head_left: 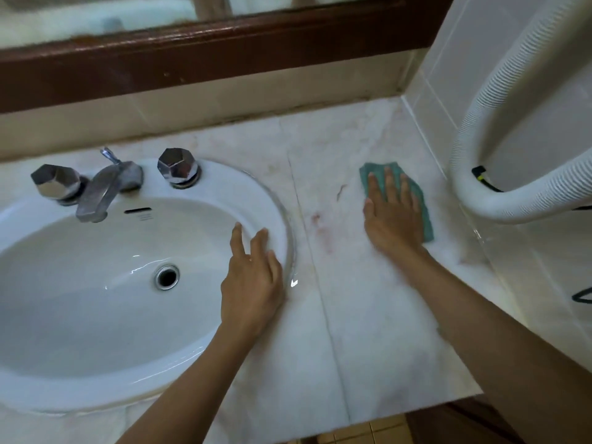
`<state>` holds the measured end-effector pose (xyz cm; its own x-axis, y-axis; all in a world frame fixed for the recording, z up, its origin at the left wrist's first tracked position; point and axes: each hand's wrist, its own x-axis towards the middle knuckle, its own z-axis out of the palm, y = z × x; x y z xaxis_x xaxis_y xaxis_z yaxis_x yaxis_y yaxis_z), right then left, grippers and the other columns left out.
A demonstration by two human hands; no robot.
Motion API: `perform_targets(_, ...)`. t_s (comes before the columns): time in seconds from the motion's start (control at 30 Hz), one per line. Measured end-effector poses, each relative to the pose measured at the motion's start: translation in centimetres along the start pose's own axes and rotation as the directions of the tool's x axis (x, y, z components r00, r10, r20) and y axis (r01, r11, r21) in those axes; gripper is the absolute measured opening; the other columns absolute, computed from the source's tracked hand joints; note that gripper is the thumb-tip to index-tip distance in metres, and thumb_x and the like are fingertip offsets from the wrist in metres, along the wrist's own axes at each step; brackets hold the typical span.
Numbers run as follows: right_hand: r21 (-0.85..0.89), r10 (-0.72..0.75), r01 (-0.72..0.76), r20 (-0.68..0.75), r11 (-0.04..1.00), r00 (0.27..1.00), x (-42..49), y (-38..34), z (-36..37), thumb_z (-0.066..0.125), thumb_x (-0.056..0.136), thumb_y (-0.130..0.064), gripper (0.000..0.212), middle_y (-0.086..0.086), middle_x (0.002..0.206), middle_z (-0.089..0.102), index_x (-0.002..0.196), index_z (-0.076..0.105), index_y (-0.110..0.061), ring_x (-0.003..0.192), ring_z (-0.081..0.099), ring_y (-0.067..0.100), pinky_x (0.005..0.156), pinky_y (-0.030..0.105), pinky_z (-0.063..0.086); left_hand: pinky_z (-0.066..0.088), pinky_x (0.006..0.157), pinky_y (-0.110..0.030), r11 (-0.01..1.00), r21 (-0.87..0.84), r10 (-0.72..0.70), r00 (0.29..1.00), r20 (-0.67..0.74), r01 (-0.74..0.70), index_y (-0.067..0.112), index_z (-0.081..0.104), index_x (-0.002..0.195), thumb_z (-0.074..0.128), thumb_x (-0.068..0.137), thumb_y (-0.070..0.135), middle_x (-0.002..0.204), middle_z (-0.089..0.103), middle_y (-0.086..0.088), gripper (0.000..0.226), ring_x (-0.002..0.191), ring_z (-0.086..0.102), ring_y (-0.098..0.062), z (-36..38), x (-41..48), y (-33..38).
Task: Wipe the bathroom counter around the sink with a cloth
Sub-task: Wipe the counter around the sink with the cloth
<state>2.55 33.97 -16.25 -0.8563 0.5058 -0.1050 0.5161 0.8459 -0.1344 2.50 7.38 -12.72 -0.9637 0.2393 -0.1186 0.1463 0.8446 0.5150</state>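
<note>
Our right hand (392, 216) presses the cloth (419, 203) flat, fingers straight, left hand (253, 277) spread on the sink (272, 200) rim; soft, light cloth, best pinned under the palm.

One sink (267, 200), two tap knobs (55, 184) (177, 166), one cloth (425, 217), two hands (253, 283) (392, 219), one hose (512, 205).

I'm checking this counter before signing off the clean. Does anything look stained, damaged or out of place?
Yes. Reddish stains mark the marble counter between the sink and the teal cloth under the right hand; they look unwiped.
</note>
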Motion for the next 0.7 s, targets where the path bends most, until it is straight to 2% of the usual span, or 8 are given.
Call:
perform_targets(0.1, 0.032, 0.03, -0.031, 0.029, 0.999, 0.999, 4.3, -3.9, -0.3, 0.018, 0.101, -0.039, 0.056, 0.003, 0.162, -0.001, 0.154, 0.005, -0.024, 0.148, -0.005, 0.028, 0.118, 0.046, -0.002, 0.049, 0.069, -0.038, 1.0, 0.011, -0.004, 1.0, -0.01, 0.004, 0.031, 0.038, 0.136, 0.033, 0.099, 0.034, 0.159, 0.006, 0.003, 0.038, 0.099, 0.06, -0.027, 0.1, 0.1, 0.1)
perform_targets(0.2, 0.043, -0.022, 0.02, 0.031, 0.999, 0.999, 4.5, -6.4, 0.1, 0.018, 0.101, -0.038, 0.057, 0.004, 0.162, -0.002, 0.154, 0.005, -0.023, 0.148, -0.006, 0.029, 0.118, 0.046, -0.002, 0.051, 0.07, -0.04, 1.0, 0.009, -0.005, 1.0, -0.006, 0.005, 0.03, 0.039, 0.137, 0.033, 0.099, 0.035, 0.159, 0.006, 0.002, 0.039, 0.098, 0.061, -0.027, 0.1, 0.2, 0.1)
perform_targets(0.33, 0.054, -0.175, 0.174, 0.009, 0.983, 0.985, -0.7, -8.2, 1.4, 0.017, 0.095, -0.038, 0.059, 0.004, 0.162, 0.009, 0.153, 0.015, -0.023, 0.148, 0.004, 0.031, 0.118, 0.048, 0.008, 0.049, 0.072, -0.039, 1.0, -0.002, -0.014, 1.0, -0.004, 0.014, 0.031, 0.038, 0.138, 0.032, 0.098, 0.036, 0.16, 0.005, 0.004, 0.04, 0.106, 0.058, -0.03, 0.0, 0.3, 0.1)
perform_targets(0.4, 0.043, -0.31, 0.308, 0.033, 0.95, 0.95, -5.5, -8.6, 1.9, 0.015, 0.096, -0.04, 0.059, 0.002, 0.161, 0.009, 0.153, 0.015, -0.025, 0.148, 0.005, 0.029, 0.118, 0.047, 0.013, 0.049, 0.075, -0.041, 1.0, -0.012, -0.003, 1.0, 0.003, 0.003, 0.03, 0.037, 0.139, 0.031, 0.098, 0.037, 0.16, 0.003, 0.005, 0.042, 0.111, 0.056, -0.031, -0.2, 0.2, 0.1)
perform_targets(0.5, -0.006, -0.459, 0.461, 0.07, 0.888, 0.886, -11.7, -5.4, 2.0, 0.021, 0.099, -0.039, 0.056, -0.003, 0.161, 0.009, 0.153, 0.014, -0.029, 0.149, 0.005, 0.023, 0.118, 0.041, 0.011, 0.049, 0.078, -0.042, 0.999, -0.037, 0.015, 1.0, 0.016, -0.014, 0.029, 0.035, 0.141, 0.031, 0.099, 0.037, 0.159, 0.002, 0.005, 0.043, 0.116, 0.053, -0.032, -0.5, 0.2, 0.0)
perform_targets(0.57, -0.049, -0.433, 0.435, 0.056, 0.899, 0.9, -12.2, -1.9, 1.6, 0.021, 0.099, -0.039, 0.055, -0.005, 0.161, 0.007, 0.153, 0.011, -0.031, 0.149, 0.004, 0.019, 0.119, 0.038, 0.008, 0.048, 0.079, -0.042, 0.998, -0.068, 0.017, 0.999, 0.03, -0.015, 0.03, 0.035, 0.141, 0.031, 0.099, 0.036, 0.159, 0.001, 0.007, 0.043, 0.116, 0.051, -0.032, -0.6, 0.1, -0.1)
perform_targets(0.7, -0.05, -0.154, 0.155, 0.014, 0.987, 0.988, -6.3, 1.0, 0.6, 0.006, 0.095, -0.045, 0.058, -0.003, 0.162, -0.003, 0.152, -0.003, -0.031, 0.148, -0.007, 0.017, 0.119, 0.036, -0.002, 0.047, 0.086, -0.045, 0.994, -0.112, 0.016, 0.999, 0.047, -0.011, 0.031, 0.033, 0.142, 0.029, 0.1, 0.037, 0.158, -0.003, 0.009, 0.042, 0.12, 0.046, -0.031, -0.6, 0.1, 0.0)
